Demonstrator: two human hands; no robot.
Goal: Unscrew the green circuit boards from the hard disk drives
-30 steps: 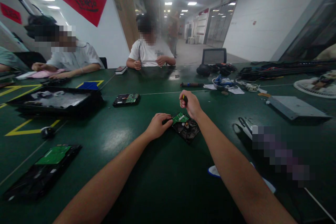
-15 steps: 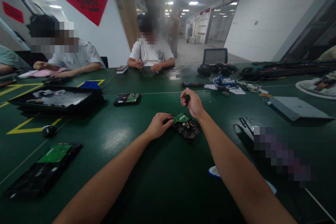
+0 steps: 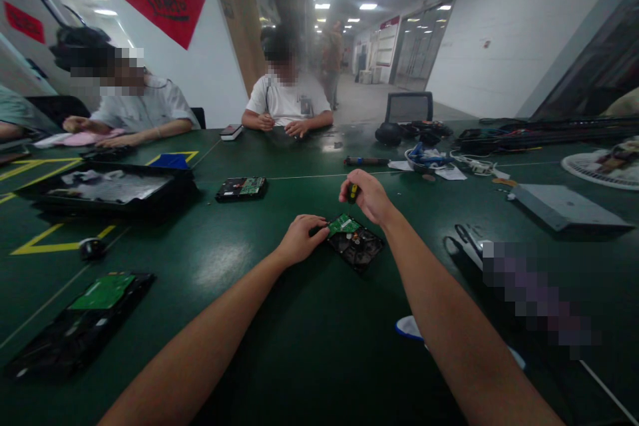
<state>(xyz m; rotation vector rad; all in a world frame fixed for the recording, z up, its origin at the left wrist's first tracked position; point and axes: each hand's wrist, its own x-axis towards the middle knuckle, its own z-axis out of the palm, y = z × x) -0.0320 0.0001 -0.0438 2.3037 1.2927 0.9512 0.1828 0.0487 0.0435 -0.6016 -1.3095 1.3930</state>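
A black hard drive [image 3: 357,247] with a green circuit board [image 3: 344,224] on top lies on the green table [image 3: 309,326] in front of me. My left hand [image 3: 301,237] rests closed on the drive's left edge, fingers pinching at the board's corner. My right hand [image 3: 366,196] is closed round a small screwdriver with a yellow and black handle [image 3: 352,192], held upright just above the far side of the drive.
Another hard drive [image 3: 241,188] lies further back, and a third [image 3: 80,326] at the near left. A black tray [image 3: 102,190] sits at left. Scissors [image 3: 466,239], a grey flat box [image 3: 564,205], cables and tools [image 3: 424,156] lie at right. Two people sit across the table.
My right hand with the screwdriver has shifted slightly and turned over the drive. My left hand has stayed on the drive's edge.
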